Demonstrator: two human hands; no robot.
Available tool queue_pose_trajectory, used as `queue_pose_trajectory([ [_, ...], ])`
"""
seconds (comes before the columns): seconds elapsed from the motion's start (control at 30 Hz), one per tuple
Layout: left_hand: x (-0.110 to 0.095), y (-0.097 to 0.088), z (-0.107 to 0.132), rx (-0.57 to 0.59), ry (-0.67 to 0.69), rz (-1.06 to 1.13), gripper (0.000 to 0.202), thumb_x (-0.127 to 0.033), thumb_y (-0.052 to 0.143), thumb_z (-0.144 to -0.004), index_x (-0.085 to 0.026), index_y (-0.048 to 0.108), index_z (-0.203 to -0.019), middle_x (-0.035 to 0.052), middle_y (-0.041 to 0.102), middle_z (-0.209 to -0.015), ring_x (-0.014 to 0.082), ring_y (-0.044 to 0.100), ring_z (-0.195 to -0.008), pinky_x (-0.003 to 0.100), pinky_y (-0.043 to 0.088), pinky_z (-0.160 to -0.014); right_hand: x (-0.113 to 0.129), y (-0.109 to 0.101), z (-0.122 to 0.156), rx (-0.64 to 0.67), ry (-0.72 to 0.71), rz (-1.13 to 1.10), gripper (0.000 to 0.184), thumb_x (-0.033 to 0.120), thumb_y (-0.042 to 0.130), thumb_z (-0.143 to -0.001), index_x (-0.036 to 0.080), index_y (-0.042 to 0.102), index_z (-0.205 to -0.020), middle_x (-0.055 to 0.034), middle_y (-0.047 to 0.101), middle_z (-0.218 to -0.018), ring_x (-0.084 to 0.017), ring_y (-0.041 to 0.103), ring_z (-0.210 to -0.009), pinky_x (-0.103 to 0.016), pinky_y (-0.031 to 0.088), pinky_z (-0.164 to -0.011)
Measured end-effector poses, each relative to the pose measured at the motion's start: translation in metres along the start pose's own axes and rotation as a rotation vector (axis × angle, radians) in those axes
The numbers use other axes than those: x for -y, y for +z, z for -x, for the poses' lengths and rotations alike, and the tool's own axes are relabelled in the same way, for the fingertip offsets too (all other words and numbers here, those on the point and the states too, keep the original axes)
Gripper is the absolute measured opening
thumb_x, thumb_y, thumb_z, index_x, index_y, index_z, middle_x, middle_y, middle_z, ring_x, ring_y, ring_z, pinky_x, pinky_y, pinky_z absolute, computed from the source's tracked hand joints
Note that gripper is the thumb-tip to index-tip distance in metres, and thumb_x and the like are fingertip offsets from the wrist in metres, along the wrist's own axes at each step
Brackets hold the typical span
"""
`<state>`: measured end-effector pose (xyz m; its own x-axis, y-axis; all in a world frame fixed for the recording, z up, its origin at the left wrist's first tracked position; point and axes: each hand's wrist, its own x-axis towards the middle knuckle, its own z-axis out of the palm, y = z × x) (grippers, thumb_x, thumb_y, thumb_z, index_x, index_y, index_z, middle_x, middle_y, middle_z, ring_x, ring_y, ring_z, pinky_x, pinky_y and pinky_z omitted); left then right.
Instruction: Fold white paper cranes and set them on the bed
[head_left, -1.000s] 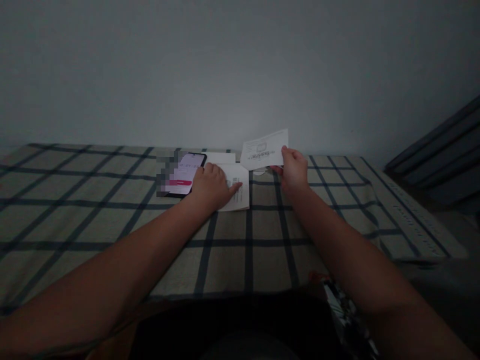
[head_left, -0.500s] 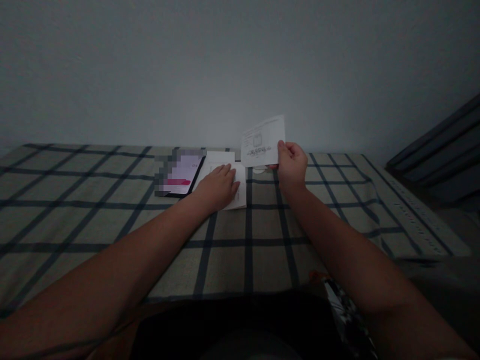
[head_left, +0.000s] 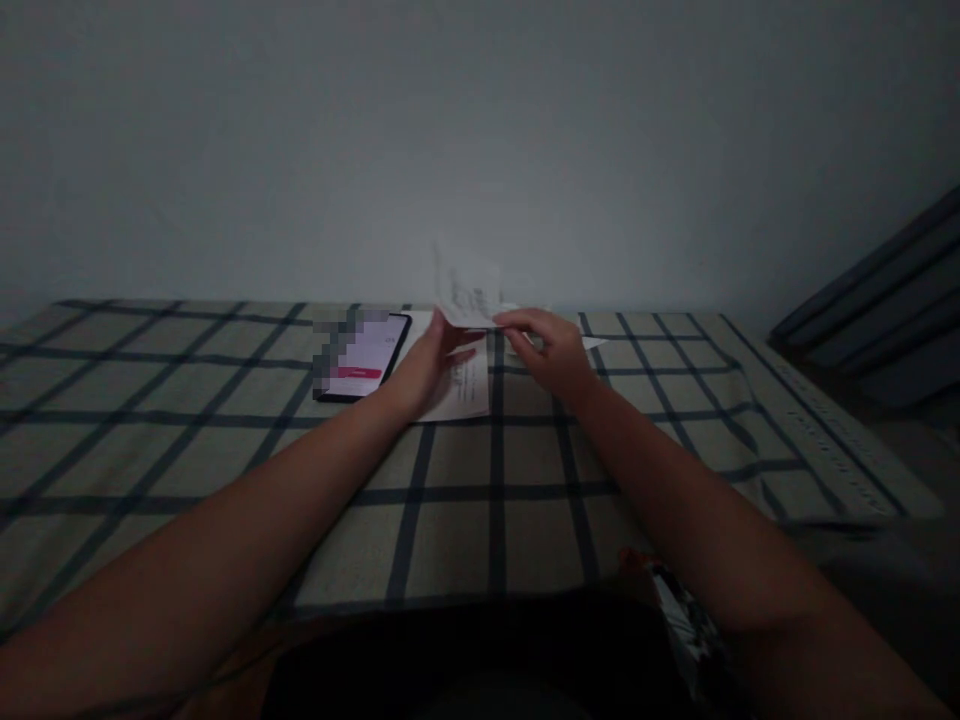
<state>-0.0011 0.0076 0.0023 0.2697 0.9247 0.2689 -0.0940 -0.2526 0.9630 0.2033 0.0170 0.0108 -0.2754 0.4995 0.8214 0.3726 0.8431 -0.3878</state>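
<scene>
A printed white sheet of paper (head_left: 472,290) is tilted up between my hands, its print slightly blurred. My right hand (head_left: 553,350) pinches its lower right corner between thumb and fingers. On the other side, my left hand (head_left: 426,362) grips the sheet's left edge, thumb up and fingers reaching beneath it. Below them lies another printed paper (head_left: 466,390), partly covered by my left hand. White paper (head_left: 596,343) also pokes out behind my right hand.
Left of the papers lies a tablet-like device (head_left: 367,355) with a lit screen, partly pixelated. Everything rests on a checked cloth (head_left: 525,460) reaching back to a grey wall (head_left: 480,150). A dark ridged object (head_left: 885,290) stands at the right.
My right hand has moved left with a raised sheet. My left hand has lifted off the lying paper to the raised sheet's edge. White paper now shows behind my right hand.
</scene>
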Motion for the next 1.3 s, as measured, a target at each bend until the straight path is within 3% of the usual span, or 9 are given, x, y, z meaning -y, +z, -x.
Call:
queue_pose_trajectory([
  [0.1, -0.011, 0.007, 0.000, -0.081, -0.080, 0.470, 0.088, -0.082, 0.020, -0.092, -0.021, 0.058, -0.142, 0.0156, 0.063, -0.145, 0.0355, 0.060, -0.133, 0.054, 0.050, -0.107, -0.007, -0.001, 0.002, 0.126, -0.051, -0.001, 0.017, 0.025, 0.061, -0.094, 0.022, 0.076, -0.100, -0.0068, 0.080, -0.107, -0.020, 0.074, -0.107, -0.040, 0.057, -0.100],
  [0.17, -0.015, 0.008, -0.001, -0.135, -0.131, 0.617, 0.078, -0.075, 0.028, -0.096, -0.018, 0.061, -0.138, 0.0167, 0.067, -0.139, 0.0352, 0.061, -0.131, 0.051, 0.053, -0.105, -0.012, -0.002, 0.003, 0.157, -0.049, -0.009, 0.015, 0.024, 0.062, -0.092, 0.022, 0.076, -0.099, -0.0074, 0.080, -0.109, -0.021, 0.074, -0.111, -0.042, 0.056, -0.103],
  [0.23, -0.015, 0.007, -0.003, -0.220, -0.210, 0.678, 0.050, -0.048, 0.044, -0.102, -0.016, 0.060, -0.138, 0.0153, 0.070, -0.134, 0.0310, 0.063, -0.130, 0.046, 0.055, -0.105, -0.016, -0.004, 0.004, 0.184, -0.040, -0.005, 0.015, 0.022, 0.063, -0.089, 0.021, 0.076, -0.097, -0.0082, 0.079, -0.113, -0.021, 0.072, -0.115, -0.044, 0.054, -0.106],
  [0.3, -0.010, 0.005, -0.006, -0.320, -0.252, 0.709, 0.041, -0.027, 0.050, -0.100, -0.013, 0.059, -0.138, 0.0163, 0.071, -0.132, 0.0288, 0.065, -0.127, 0.043, 0.056, -0.104, -0.019, -0.005, 0.004, 0.225, -0.025, 0.007, 0.016, 0.018, 0.063, -0.086, 0.021, 0.075, -0.096, -0.0081, 0.078, -0.117, -0.022, 0.071, -0.118, -0.045, 0.052, -0.108],
  [0.47, -0.003, 0.011, -0.008, -0.429, -0.226, 0.690, 0.036, -0.017, 0.053, -0.098, -0.012, 0.061, -0.133, 0.0161, 0.073, -0.128, 0.0279, 0.070, -0.119, 0.043, 0.057, -0.104, -0.013, -0.007, 0.004, 0.296, -0.058, 0.056, 0.020, 0.021, 0.067, -0.084, 0.021, 0.072, -0.104, -0.0093, 0.075, -0.120, -0.023, 0.067, -0.118, -0.044, 0.048, -0.106],
  [0.63, -0.003, 0.017, -0.005, -0.445, -0.227, 0.622, 0.027, -0.018, 0.052, -0.099, -0.011, 0.066, -0.121, 0.0138, 0.076, -0.118, 0.0261, 0.073, -0.112, 0.042, 0.057, -0.103, 0.009, -0.005, 0.002, 0.431, -0.046, 0.251, 0.037, 0.048, 0.081, -0.081, 0.022, 0.073, -0.106, -0.0101, 0.071, -0.127, -0.030, 0.060, -0.123, -0.048, 0.034, -0.106],
  [0.77, -0.002, 0.015, -0.005, -0.404, -0.226, 0.614, 0.026, -0.023, 0.051, -0.101, -0.012, 0.068, -0.118, 0.0139, 0.076, -0.119, 0.0260, 0.071, -0.115, 0.043, 0.056, -0.105, 0.016, -0.004, 0.002, 0.466, -0.067, 0.262, 0.035, 0.052, 0.078, -0.083, 0.023, 0.074, -0.103, -0.0080, 0.071, -0.125, -0.028, 0.059, -0.123, -0.045, 0.030, -0.104],
  [0.9, -0.003, 0.013, -0.005, -0.356, -0.270, 0.676, 0.033, -0.028, 0.047, -0.103, -0.012, 0.065, -0.125, 0.0159, 0.073, -0.128, 0.0277, 0.068, -0.122, 0.046, 0.053, -0.109, 0.015, -0.005, 0.003, 0.507, -0.068, 0.304, 0.047, 0.058, 0.080, -0.079, 0.025, 0.074, -0.111, -0.0089, 0.069, -0.129, -0.029, 0.057, -0.124, -0.045, 0.028, -0.104],
  [1.3, -0.008, 0.010, -0.005, -0.380, -0.245, 0.819, 0.047, -0.028, 0.044, -0.102, -0.010, 0.053, -0.145, 0.0182, 0.066, -0.140, 0.0308, 0.060, -0.134, 0.049, 0.046, -0.115, 0.017, -0.007, 0.002, 0.566, -0.080, 0.479, 0.043, 0.048, 0.074, -0.088, 0.025, 0.068, -0.124, -0.0109, 0.064, -0.137, -0.032, 0.048, -0.130, -0.049, 0.022, -0.106],
])
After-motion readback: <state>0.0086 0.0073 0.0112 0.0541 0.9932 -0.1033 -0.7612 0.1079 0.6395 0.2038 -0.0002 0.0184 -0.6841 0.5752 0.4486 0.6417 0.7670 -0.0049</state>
